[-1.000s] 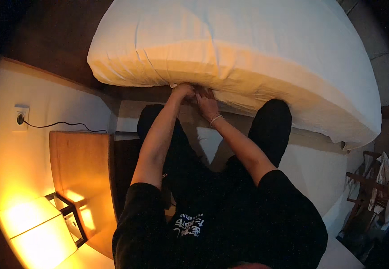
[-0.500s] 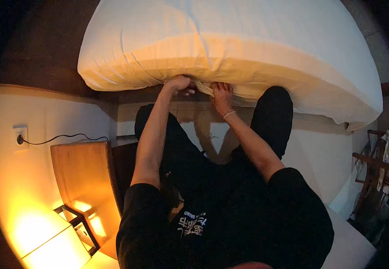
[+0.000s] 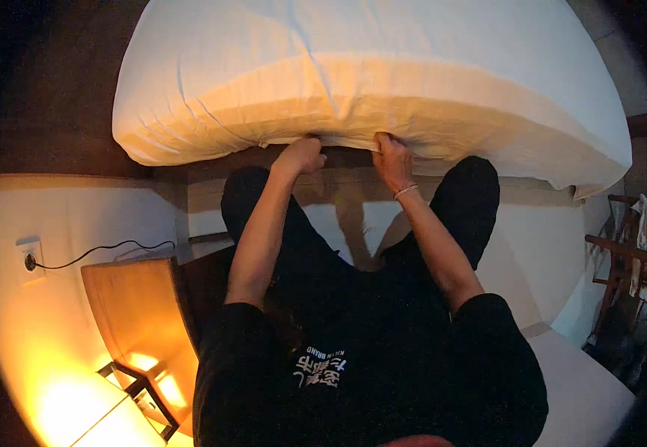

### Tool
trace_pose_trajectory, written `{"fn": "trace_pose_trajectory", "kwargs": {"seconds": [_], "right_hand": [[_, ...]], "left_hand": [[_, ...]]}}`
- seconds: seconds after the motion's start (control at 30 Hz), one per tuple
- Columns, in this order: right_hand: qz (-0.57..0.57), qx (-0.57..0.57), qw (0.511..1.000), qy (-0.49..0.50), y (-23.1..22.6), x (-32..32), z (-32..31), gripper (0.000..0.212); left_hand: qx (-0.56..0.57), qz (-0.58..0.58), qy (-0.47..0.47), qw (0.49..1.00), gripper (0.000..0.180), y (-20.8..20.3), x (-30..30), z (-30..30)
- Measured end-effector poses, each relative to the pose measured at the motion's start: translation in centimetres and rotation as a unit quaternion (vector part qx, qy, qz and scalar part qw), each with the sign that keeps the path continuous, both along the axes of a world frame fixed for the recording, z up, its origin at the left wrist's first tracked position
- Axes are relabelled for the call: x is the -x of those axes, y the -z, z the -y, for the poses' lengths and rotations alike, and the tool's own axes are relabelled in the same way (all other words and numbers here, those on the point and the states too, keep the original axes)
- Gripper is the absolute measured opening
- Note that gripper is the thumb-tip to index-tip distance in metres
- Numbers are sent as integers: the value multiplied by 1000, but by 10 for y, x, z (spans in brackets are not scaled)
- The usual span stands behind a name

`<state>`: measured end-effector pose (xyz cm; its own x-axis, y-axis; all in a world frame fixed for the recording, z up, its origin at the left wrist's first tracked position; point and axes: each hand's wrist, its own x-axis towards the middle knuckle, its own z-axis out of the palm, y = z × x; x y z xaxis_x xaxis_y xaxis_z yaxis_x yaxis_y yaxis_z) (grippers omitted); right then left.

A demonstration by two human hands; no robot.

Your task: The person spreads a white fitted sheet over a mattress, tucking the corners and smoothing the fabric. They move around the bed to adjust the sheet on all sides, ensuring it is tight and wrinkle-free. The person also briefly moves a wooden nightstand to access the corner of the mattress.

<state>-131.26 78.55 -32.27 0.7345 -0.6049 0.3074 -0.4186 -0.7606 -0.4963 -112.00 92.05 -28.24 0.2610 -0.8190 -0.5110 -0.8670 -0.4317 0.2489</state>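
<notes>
A white bed sheet (image 3: 353,67) covers a mattress in front of me, its near side falling in creases to the lower edge. At that edge my left hand (image 3: 302,156) is closed on the sheet's hem, left of the middle. My right hand (image 3: 393,160), with a thin band at the wrist, grips the hem a little farther right, thumb uppermost. Between the two hands the hem runs nearly straight. Parts of the fingers are hidden under the mattress edge and behind the hands.
At the left, a lit lamp (image 3: 107,417) glows beside a wooden panel (image 3: 141,313). A black cord runs from a wall socket (image 3: 31,261). My knees stand apart close to the bed. On the right is a dark wooden rack (image 3: 621,249) with pale cloth on it.
My hands have moved apart, the right one shifting right. The bunched fold of sheet between them is now stretched along the edge. My left fingers have closed.
</notes>
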Motion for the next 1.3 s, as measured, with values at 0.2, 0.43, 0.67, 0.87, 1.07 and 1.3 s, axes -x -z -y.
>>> {"fn": "trace_pose_trajectory", "kwargs": {"seconds": [0.2,0.43,0.67,0.87,1.07,1.3], "right_hand": [[27,-19,998,-53,15,5,-4,29],[-93,89,989,-74,19,3,-30,69],[-186,46,980,-57,8,-9,-26,80],[-228,-28,969,-89,7,-28,-2,74],[-338,-19,934,-118,-13,-40,1,77],[-256,19,949,-182,-21,-32,-43,87]], "left_hand": [[0,14,-6,1000,60,38,5,17],[85,75,0,993,66,56,-8,19],[101,-2,-30,994,56,16,4,9],[238,28,41,970,57,46,27,17],[11,81,8,997,75,32,44,53],[188,-47,-100,976,52,43,20,11]]}}
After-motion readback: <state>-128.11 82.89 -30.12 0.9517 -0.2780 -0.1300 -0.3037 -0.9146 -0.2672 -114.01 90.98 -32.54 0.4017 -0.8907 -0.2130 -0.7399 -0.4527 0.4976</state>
